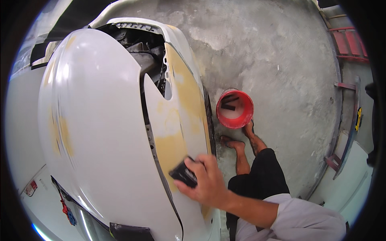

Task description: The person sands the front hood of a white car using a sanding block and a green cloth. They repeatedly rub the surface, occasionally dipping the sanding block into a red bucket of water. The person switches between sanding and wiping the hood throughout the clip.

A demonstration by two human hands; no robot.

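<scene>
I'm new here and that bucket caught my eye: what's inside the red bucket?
Inside the red bucket, a few dark pieces show against what looks like cloudy liquid. Whatever lies beneath them is covered and can't be seen.

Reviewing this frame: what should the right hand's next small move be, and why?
Probably a short stroke of the black sanding block forward along the yellowish patch on the white fender. The right hand grips the block, which appears to lie against that patch, and the patch extends past the block's forward edge.
</scene>
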